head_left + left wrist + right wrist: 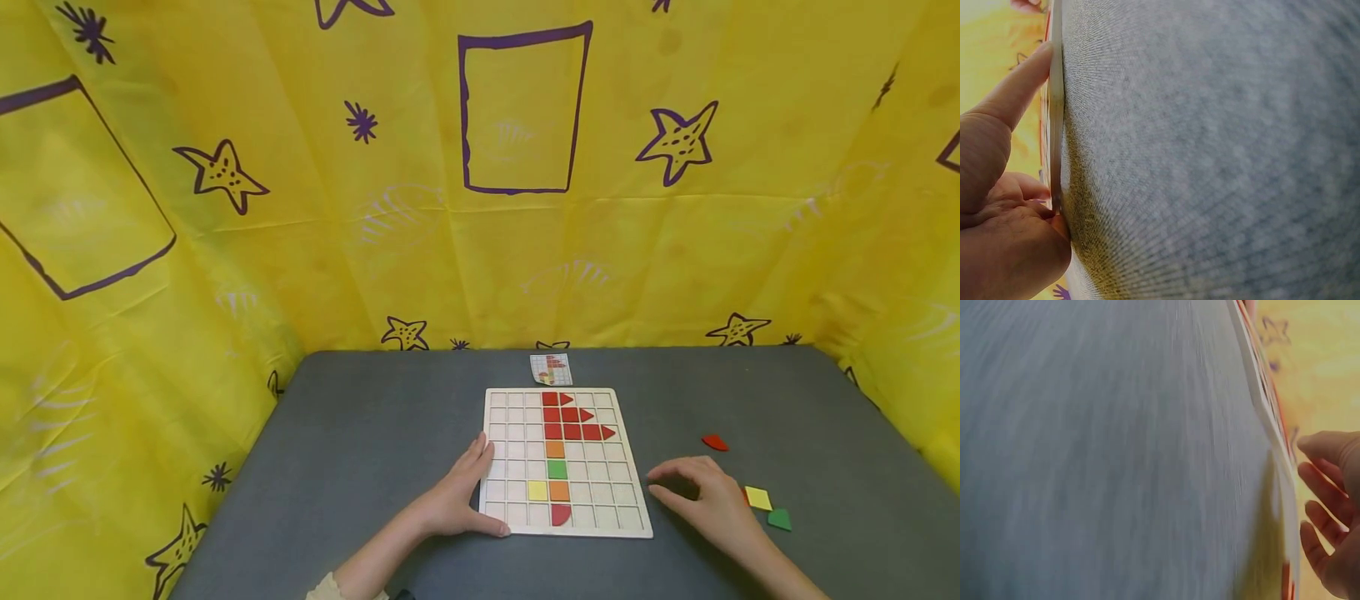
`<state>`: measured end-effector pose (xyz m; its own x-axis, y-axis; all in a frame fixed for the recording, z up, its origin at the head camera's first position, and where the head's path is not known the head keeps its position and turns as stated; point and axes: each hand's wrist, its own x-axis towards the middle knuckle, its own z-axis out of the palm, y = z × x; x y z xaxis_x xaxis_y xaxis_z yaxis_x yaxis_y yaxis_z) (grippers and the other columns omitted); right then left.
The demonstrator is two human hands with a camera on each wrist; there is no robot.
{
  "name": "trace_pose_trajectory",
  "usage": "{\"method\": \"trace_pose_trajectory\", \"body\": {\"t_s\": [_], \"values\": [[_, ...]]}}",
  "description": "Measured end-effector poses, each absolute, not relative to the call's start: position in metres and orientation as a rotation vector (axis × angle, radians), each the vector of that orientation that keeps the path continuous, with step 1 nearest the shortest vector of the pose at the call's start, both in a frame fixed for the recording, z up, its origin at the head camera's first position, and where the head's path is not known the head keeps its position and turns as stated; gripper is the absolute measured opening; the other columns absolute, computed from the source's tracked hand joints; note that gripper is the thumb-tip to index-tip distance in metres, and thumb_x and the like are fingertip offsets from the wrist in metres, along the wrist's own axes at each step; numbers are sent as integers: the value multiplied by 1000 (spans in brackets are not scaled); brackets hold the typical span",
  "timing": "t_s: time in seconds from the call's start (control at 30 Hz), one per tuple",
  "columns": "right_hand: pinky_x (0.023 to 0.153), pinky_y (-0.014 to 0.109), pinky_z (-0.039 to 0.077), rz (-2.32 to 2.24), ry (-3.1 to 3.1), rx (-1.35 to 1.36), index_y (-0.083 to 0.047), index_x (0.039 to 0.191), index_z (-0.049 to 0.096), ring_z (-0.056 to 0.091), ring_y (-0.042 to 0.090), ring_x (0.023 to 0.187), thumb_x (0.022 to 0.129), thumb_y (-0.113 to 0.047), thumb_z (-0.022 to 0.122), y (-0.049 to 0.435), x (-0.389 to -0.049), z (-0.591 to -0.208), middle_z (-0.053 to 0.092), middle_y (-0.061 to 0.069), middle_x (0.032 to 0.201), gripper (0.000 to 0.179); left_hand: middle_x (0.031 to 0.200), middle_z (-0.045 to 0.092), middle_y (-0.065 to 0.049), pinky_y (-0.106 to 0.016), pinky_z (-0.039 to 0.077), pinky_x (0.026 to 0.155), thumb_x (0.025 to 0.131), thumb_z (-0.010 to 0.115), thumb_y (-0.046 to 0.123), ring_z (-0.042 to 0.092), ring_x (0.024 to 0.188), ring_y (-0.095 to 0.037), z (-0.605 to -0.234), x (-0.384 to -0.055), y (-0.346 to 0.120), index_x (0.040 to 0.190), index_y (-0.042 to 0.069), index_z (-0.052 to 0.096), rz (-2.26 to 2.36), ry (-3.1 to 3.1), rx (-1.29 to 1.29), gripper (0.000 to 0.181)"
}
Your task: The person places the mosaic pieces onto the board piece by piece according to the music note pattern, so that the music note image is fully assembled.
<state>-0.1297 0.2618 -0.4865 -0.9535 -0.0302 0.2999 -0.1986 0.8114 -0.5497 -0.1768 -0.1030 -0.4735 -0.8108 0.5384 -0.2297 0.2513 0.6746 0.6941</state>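
A pale gridded board (517, 450) lies on the dark grey table. My left hand (456, 496) rests at its left side, fingers along the edge and thumb (1025, 78) at the near left corner. Up the middle column run a red rounded piece (560, 515), an orange square (558, 491), a green square (557, 469) and another orange square (554, 450). A yellow square (537, 490) sits left of the lower orange one. Three rows of red pieces (572, 432) with pointed right ends fill the far part. Just right of the board, my right hand (708, 498) hovers with bent fingers, holding nothing.
Behind the board lies a small printed card (551, 369) with a coloured grid pattern. Loose pieces lie to the right: a red one (716, 442), a yellow one (758, 498) and a green one (779, 519). A yellow patterned cloth (510, 275) hangs behind the table (375, 433).
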Motion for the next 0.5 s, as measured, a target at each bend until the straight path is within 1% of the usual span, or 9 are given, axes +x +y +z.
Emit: {"method": "trace_pose_trajectory", "body": {"t_s": [0.07,0.2,0.27,0.33,0.43,0.5], "values": [[70,26,42,832,-2714,149,-37,85,69,46,-3,86,72,-29,83,276,-126,-485,66,-16,89,21,161,1,-10,-57,21,111,68,82,47,6,147,-30,-474,-177,-103,152,6,14,930,2468,613,115],[66,27,39,786,-2715,106,-35,88,70,40,-9,86,73,-28,82,304,-118,-482,69,-7,93,21,161,1,-9,-57,22,111,68,81,48,6,147,-30,-474,-178,-104,152,7,14,925,2458,611,115],[67,28,37,771,-2738,73,-32,91,71,36,-11,87,74,-29,81,317,-115,-480,69,-4,94,20,161,1,-9,-57,21,111,68,81,48,5,147,-30,-474,-178,-104,152,7,14,931,2451,609,115],[69,29,35,749,-2765,55,-29,93,71,36,-9,87,76,-30,79,328,-112,-481,70,-2,95,19,161,2,-9,-57,21,111,68,81,48,5,147,-30,-474,-178,-104,152,7,14,933,2449,607,115],[72,32,32,707,-2818,45,-25,97,71,40,3,90,77,-30,79,343,-109,-482,69,1,98,22,161,2,-9,-57,22,111,68,81,48,6,147,-30,-474,-178,-104,153,8,14,936,2447,590,115],[76,36,30,681,-2853,53,-21,99,70,44,13,92,77,-29,78,350,-107,-483,69,5,100,25,161,2,-8,-57,22,111,68,81,48,6,147,-29,-473,-178,-103,153,9,14,934,2449,580,115]]}}
